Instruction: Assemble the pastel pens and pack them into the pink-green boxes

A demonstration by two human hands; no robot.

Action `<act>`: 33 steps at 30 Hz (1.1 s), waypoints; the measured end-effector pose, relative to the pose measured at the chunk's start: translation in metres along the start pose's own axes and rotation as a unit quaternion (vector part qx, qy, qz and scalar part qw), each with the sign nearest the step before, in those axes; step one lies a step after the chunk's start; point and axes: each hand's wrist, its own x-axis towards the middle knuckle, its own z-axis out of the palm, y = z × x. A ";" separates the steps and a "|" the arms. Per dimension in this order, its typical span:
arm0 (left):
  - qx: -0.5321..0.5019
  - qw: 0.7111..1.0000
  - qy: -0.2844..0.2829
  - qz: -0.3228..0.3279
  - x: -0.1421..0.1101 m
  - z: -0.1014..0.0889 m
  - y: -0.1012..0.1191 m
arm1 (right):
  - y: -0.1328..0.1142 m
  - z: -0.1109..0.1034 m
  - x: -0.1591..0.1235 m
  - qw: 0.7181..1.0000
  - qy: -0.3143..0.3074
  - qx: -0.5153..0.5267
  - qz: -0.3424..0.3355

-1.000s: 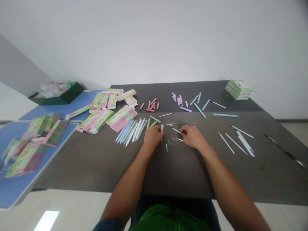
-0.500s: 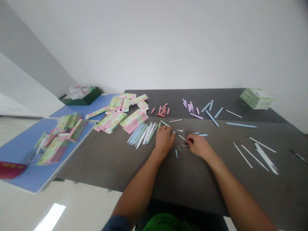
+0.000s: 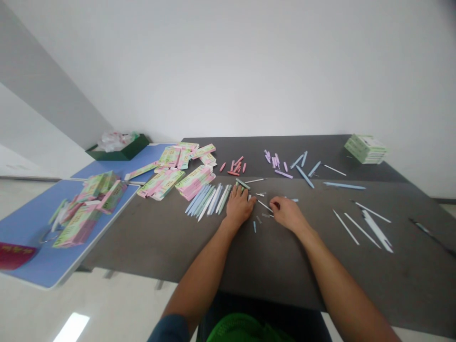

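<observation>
My left hand (image 3: 241, 205) lies palm down with its fingers stretched out over green pen barrels (image 3: 242, 183). A small white piece shows beside its index finger; whether the hand touches it is unclear. To its left lies a row of blue, white and green pens (image 3: 206, 199). My right hand (image 3: 286, 213) has thumb and index finger pinched at the near end of a thin white pen refill (image 3: 264, 205). Between the hands are small clear pieces (image 3: 259, 219) and a short blue part (image 3: 254, 226). A blue piece (image 3: 294, 200) shows behind the right hand.
Red pieces (image 3: 236, 167), purple pieces (image 3: 276, 161) and blue barrels (image 3: 305, 176) lie farther back. White refills (image 3: 346, 227) and a white pen clip-like strip (image 3: 377, 232) are at right. Printed cartons (image 3: 195, 181) lie left; stacked green boxes (image 3: 366, 149) stand back right.
My left hand has gone from pinching a white piece to stretching its fingers over the green barrels. My right hand keeps its pinch on the refill. The view has swung left.
</observation>
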 end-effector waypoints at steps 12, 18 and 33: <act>-0.046 0.994 0.001 0.100 0.008 0.002 0.026 | 0.007 -0.010 0.002 1.000 0.002 0.000 0.012; -0.037 0.992 -0.018 0.122 -0.025 -0.019 0.020 | -0.004 -0.018 -0.005 0.993 -0.069 -0.038 -0.085; 0.017 0.987 -0.013 0.161 -0.032 0.010 0.051 | 0.016 -0.011 -0.016 0.991 -0.072 -0.069 -0.091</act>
